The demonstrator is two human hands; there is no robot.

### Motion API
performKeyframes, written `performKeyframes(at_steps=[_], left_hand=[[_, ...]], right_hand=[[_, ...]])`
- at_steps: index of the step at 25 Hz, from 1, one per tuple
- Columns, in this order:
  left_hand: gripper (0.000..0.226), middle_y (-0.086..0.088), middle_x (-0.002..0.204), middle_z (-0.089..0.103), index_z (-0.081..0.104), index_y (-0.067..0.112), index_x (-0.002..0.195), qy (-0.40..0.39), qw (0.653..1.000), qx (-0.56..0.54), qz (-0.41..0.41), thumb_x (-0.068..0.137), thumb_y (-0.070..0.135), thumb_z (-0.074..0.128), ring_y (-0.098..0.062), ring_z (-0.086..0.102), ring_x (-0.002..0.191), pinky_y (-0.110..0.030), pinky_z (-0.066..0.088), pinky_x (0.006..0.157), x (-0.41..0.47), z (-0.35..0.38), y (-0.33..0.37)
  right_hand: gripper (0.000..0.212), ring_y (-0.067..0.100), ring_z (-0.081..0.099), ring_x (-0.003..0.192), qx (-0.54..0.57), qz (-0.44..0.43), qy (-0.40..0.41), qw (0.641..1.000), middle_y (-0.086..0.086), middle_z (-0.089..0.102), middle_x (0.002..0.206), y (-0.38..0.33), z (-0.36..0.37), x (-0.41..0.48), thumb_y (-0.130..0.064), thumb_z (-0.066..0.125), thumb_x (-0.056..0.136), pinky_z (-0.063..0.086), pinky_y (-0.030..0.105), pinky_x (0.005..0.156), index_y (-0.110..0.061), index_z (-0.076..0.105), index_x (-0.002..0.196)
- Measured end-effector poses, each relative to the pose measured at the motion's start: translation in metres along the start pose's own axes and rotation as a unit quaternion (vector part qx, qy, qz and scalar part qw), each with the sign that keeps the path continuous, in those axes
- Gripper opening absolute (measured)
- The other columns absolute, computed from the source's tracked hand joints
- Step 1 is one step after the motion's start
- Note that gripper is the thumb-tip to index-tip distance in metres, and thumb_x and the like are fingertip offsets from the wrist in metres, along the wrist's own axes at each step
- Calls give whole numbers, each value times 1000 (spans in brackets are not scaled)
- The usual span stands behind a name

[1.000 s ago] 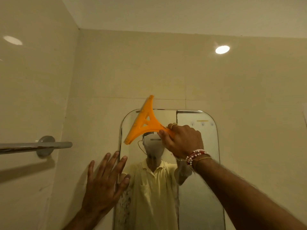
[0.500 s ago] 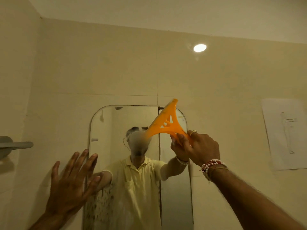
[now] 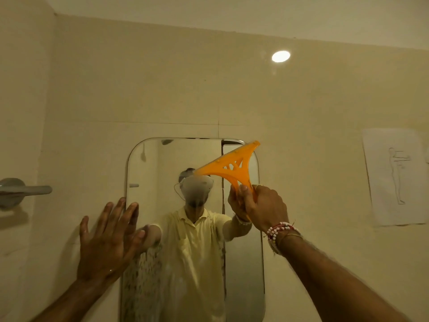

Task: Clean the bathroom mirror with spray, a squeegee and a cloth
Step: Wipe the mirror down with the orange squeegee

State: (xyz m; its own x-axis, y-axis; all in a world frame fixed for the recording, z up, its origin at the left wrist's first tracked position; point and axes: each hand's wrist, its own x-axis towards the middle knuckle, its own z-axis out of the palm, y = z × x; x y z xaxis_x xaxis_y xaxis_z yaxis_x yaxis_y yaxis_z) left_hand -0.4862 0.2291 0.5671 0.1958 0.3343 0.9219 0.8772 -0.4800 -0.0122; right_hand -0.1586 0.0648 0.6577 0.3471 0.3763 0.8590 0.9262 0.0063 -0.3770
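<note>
A tall mirror [image 3: 157,159] with rounded corners hangs on the beige tiled wall; its lower left part looks speckled and streaky. My right hand [image 3: 262,205] grips the handle of an orange squeegee [image 3: 232,166], whose blade lies tilted across the mirror's upper right corner. My left hand [image 3: 109,238] is spread flat, fingers apart, against the wall at the mirror's left edge, holding nothing. No spray bottle or cloth shows.
A chrome towel bar [image 3: 25,190] juts from the left wall at hand height. A sheet of paper [image 3: 397,177] with a line drawing is stuck on the wall to the right. A round light reflection [image 3: 281,56] glows above.
The squeegee has swept from the mirror's upper left to its upper right corner and its blade has tilted flatter. My left hand has stayed pressed at the mirror's left edge.
</note>
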Motion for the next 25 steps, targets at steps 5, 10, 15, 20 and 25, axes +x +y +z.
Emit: performKeyframes(at_steps=[5,10,15,20,25], left_hand=[[82,-11,164,38,41,19,157,-11,1000,-16,-15,98,70,17,-36,37,151,-70,15,118,1,-7,6],[87,-9,167,35,38,23,159,-25,999,-28,-30,96,74,6,-33,32,154,-68,13,119,-2,-12,11],[86,-9,168,32,37,23,158,-39,999,-22,-31,96,75,9,-34,32,154,-69,14,118,-2,-12,11],[86,-13,170,20,39,21,154,13,998,-45,-32,95,76,12,-34,27,154,-66,13,120,22,-31,29],[60,-12,163,39,52,18,147,37,995,-53,77,99,51,36,-32,36,150,-68,19,119,94,-66,59]], right_hand=[[52,23,64,67,56,32,6,998,7,69,75,-13,11,-13,-52,37,101,58,40,71,-13,67,84],[54,24,64,66,105,78,10,991,6,67,70,-15,30,-40,-54,37,100,58,41,69,-14,65,78],[55,13,61,54,110,96,2,989,-6,62,59,3,47,-95,-63,33,98,58,40,57,-24,60,68],[55,13,62,57,110,98,10,989,-5,64,63,2,41,-104,-63,31,97,58,42,60,-25,62,74],[56,13,63,61,167,68,62,982,-6,65,70,-25,24,-85,-71,22,89,58,39,60,-27,58,90]])
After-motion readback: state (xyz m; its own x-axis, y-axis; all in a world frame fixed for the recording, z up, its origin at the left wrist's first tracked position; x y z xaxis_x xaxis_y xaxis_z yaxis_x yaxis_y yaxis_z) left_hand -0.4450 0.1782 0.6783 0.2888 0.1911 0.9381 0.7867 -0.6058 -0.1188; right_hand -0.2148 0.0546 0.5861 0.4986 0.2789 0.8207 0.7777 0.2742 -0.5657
